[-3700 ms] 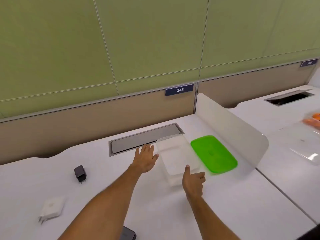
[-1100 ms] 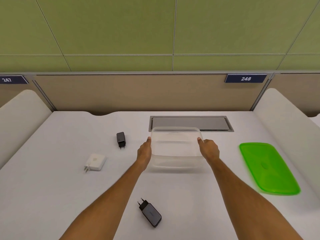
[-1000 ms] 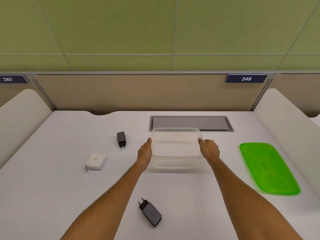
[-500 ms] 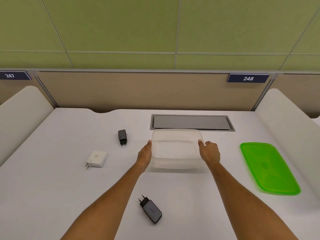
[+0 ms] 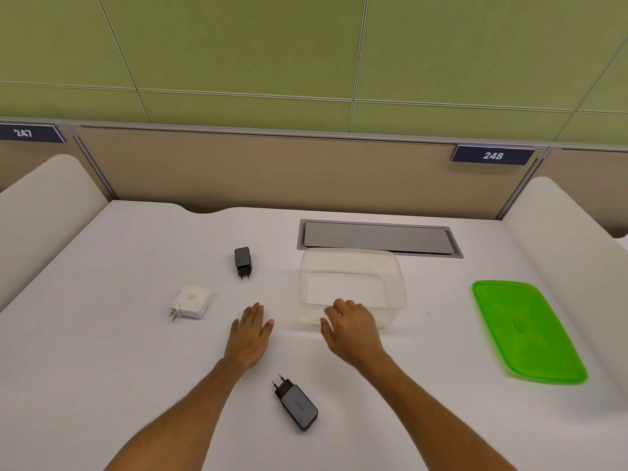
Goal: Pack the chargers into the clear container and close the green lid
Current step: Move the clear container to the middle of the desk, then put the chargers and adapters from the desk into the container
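The clear container [image 5: 353, 266] stands open and empty on the white desk, just in front of the cable hatch. Its green lid [image 5: 526, 329] lies flat to the right. A small black charger [image 5: 242, 261] and a white charger [image 5: 193, 301] lie to the left of the container. A grey-black charger [image 5: 296, 402] lies near me between my forearms. My left hand [image 5: 249, 336] hovers open, palm down, left of the container. My right hand [image 5: 351, 329] is open in front of the container's near wall, holding nothing.
A grey cable hatch [image 5: 377, 237] is set into the desk behind the container. White rounded dividers stand at the left [image 5: 44, 212] and right [image 5: 564, 239] sides. A beige partition with number plates closes the back.
Both hands have let go of the container's sides and drawn back toward me. The container stays where it was set down, in the middle of the desk.
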The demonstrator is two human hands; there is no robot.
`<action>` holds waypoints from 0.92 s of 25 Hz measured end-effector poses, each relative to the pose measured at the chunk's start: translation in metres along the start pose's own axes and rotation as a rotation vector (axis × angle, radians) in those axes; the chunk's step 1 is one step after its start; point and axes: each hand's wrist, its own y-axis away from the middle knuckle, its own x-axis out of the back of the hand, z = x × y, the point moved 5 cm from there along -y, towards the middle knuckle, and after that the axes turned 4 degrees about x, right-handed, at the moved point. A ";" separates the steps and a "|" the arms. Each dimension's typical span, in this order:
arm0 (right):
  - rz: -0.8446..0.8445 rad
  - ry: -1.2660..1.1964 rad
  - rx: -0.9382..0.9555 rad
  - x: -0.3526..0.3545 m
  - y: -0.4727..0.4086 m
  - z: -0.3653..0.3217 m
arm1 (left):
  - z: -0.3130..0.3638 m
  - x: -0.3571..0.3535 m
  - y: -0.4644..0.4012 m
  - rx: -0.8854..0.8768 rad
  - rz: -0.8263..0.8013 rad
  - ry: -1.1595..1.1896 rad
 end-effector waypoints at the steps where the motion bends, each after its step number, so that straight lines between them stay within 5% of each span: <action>1: -0.084 -0.016 0.017 -0.006 0.004 -0.009 | -0.006 -0.003 0.003 -0.018 0.005 -0.048; 4: -0.328 -0.067 0.014 -0.024 0.019 -0.028 | -0.016 -0.008 0.015 -0.083 0.038 -0.161; 11: -0.607 -0.178 -0.028 -0.049 0.045 -0.064 | -0.022 -0.017 0.027 -0.147 0.144 -0.325; 23: -0.849 -0.134 -0.040 -0.060 0.049 -0.093 | -0.022 -0.016 0.027 -0.147 0.160 -0.302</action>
